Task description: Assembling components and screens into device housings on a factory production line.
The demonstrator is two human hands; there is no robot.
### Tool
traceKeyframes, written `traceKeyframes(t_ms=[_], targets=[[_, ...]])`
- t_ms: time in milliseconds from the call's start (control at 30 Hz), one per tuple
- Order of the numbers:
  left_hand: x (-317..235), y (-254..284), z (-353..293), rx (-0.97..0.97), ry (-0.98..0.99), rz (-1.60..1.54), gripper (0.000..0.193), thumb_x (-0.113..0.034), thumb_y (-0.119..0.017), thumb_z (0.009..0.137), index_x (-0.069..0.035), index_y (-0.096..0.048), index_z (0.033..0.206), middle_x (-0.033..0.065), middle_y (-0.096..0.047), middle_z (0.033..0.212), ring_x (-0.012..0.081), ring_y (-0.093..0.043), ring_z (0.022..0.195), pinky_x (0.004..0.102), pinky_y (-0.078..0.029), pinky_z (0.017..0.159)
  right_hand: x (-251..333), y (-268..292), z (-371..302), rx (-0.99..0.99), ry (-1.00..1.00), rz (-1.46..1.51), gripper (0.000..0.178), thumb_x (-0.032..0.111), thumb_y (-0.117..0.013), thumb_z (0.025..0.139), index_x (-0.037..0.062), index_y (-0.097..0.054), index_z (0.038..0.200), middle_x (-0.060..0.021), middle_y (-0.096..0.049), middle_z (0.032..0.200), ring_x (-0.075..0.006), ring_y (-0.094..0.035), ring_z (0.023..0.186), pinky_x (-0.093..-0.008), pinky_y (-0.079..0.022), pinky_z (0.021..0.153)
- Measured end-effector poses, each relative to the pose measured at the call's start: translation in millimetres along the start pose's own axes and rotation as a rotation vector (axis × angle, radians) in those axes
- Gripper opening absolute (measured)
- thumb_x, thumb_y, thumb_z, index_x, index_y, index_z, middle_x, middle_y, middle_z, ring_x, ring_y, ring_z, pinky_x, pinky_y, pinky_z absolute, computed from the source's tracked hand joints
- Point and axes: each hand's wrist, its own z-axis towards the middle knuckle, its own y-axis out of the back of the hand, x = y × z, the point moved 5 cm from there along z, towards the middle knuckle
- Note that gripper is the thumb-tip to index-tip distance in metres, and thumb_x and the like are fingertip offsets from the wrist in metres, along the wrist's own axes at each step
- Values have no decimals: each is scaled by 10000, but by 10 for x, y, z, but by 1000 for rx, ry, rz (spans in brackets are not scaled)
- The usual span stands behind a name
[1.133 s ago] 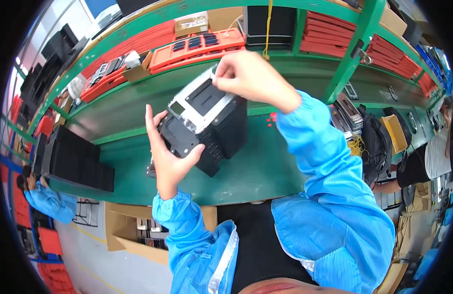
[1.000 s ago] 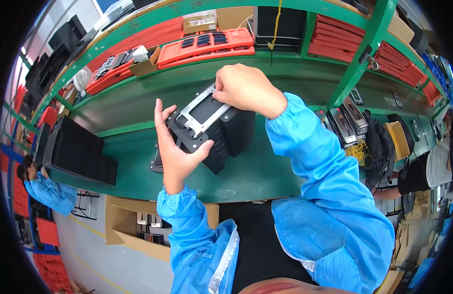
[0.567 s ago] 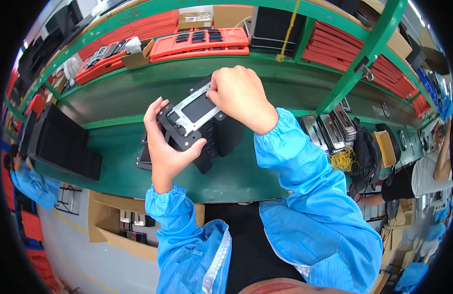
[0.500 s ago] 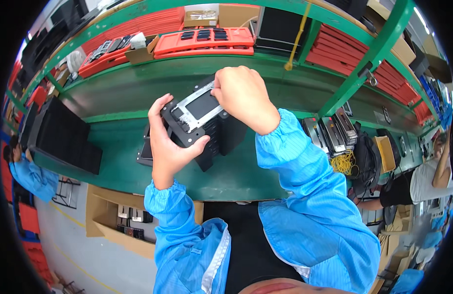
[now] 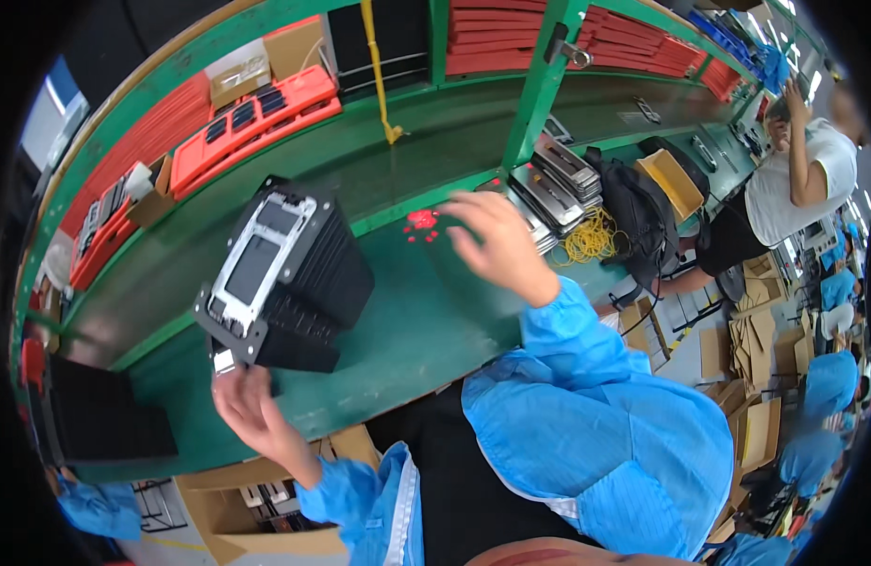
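Note:
A tall stack of black trays (image 5: pixel 336 269) stands on the green bench, left of centre. On its top lies a silver phone frame (image 5: pixel 261 255) with a dark rectangular middle. Beside the stack's near left corner is my left hand (image 5: pixel 251 410), its fingers drawn together at a small silver piece (image 5: pixel 225 361). The finger undersides are hidden. My right hand (image 5: pixel 497 236) is raised over the bench to the right, empty, with fingers apart. Just left of its fingertips lie small red pieces (image 5: pixel 421 222).
Stacks of silver frames (image 5: pixel 553 189), a yellow cord bundle (image 5: pixel 586 236) and a black backpack (image 5: pixel 633 203) sit to the right. Another black stack (image 5: pixel 100 415) is at far left. A green post (image 5: pixel 544 80) rises behind. Below the bench edge stands an open carton (image 5: pixel 284 542).
Both hands have left the silver frame; my left moved down to the stack's near corner, my right swung to the right. The view has turned right, and red pieces now show.

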Motion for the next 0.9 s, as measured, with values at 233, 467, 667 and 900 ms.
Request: traceKeyframes(t_ms=[233,467,667,900], targets=[[249,-268,-908,494,407,-519,421,-330,-607,1031,25,-556,1250,152,-590,1237,265,-663,1030,425,-550,941,-728,201,-1003,243,-183,-299,358,104,-695,893,77,-682,1250,-129,-693,1259,-332,-632,1178,-472,-504,957],[180,-1277,-957,830,491,-285,300,-140,-638,1003,27,-577,1245,134,-613,1186,220,-675,967,368,-552,908,-554,333,-971,-167,-444,4,314,-2,-645,938,46,-675,1247,-161,-725,1143,-336,-693,1086,-396,-546,878],[341,-2071,-723,1107,169,-98,290,-18,-607,1001,3,-574,1288,110,-637,1136,166,-675,918,307,-552,840,-588,1012,-1093,-346,-452,82,292,2,-624,972,24,-659,1261,-208,-724,1092,-370,-734,946,-359,-579,800],[1358,-3131,-534,990,481,-300,247,-119,-567,1060,-19,-584,1285,89,-633,1072,153,-657,835,313,-574,767,-482,1209,-1519,-135,-540,140,305,19,-634,963,42,-669,1265,-200,-733,1064,-364,-736,943,-381,-582,815]])
